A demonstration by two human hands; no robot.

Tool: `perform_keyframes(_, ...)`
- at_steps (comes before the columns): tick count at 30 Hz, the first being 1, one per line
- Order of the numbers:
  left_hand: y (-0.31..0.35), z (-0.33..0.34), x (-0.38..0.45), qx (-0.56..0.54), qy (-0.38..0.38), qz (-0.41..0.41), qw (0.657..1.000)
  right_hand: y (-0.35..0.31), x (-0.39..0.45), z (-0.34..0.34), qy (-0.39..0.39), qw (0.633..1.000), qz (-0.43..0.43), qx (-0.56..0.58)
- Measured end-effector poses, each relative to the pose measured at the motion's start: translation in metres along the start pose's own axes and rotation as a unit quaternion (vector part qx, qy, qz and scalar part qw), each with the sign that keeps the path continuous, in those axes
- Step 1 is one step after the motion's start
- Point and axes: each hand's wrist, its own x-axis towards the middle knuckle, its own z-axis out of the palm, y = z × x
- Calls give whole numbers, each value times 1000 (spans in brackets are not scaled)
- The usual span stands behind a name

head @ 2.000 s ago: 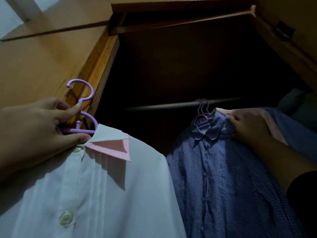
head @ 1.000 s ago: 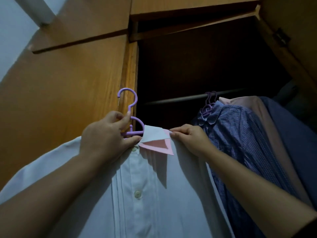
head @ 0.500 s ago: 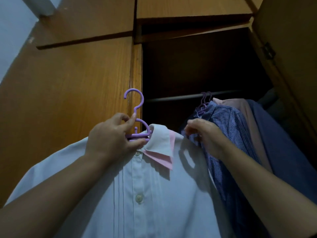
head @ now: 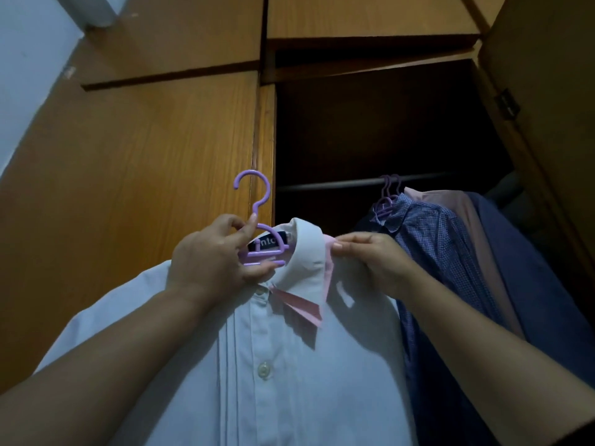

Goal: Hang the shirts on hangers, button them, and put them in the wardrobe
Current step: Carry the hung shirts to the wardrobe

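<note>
A white shirt [head: 289, 365] with a pink-lined collar hangs buttoned on a purple hanger [head: 257, 201]. My left hand [head: 212, 259] grips the hanger just below its hook, holding the shirt up in front of the open wardrobe. My right hand [head: 370, 259] pinches the right edge of the collar. The hook is left of and level with the metal rail [head: 322, 185], not on it. On the rail hang a blue checked shirt [head: 431, 246], a pink shirt [head: 457, 207] and a dark blue garment [head: 528, 284] on purple hangers.
The shut wardrobe door [head: 145, 175] stands at the left with its edge right behind the hook. An open door with a hinge [head: 508, 104] is at the right. The rail is bare between the door edge and the hung shirts.
My right hand left the blue checked shirt on the rail and came to the white shirt's collar, which now lies folded down. The white shirt rose slightly and moved toward the wardrobe opening.
</note>
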Motion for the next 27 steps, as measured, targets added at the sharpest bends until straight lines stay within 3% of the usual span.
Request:
perform_keyframes(6,2,-1,-5,-4,70,10,997,1,-1,-5,-35,976,23,-215)
perform_keyframes(9,-3,4,-6,-6,51,10,999,5,-3,1,0,967,10,-256)
perform_keyframes(11,-8,4,-3,11,14,-37,999,9,-3,3,28,970,-11,-242)
perform_keyframes(13,-10,0,0,5,-26,-140,990,14,-4,4,44,975,-21,-215)
perform_keyframes(18,-11,3,6,-135,-63,-256,955,20,0,9,66,978,-33,-193)
perform_keyframes(21,-20,3,2,-204,-5,-254,945,22,5,10,69,978,-30,-194)
perform_keyframes(24,-22,-5,-9,-299,119,-226,919,22,9,7,74,975,-21,-209)
perform_keyframes(26,-23,-12,-11,-329,143,-248,900,22,10,4,81,972,-24,-220)
perform_keyframes(27,-24,-14,-10,-308,126,-263,906,23,10,3,83,972,-28,-217)
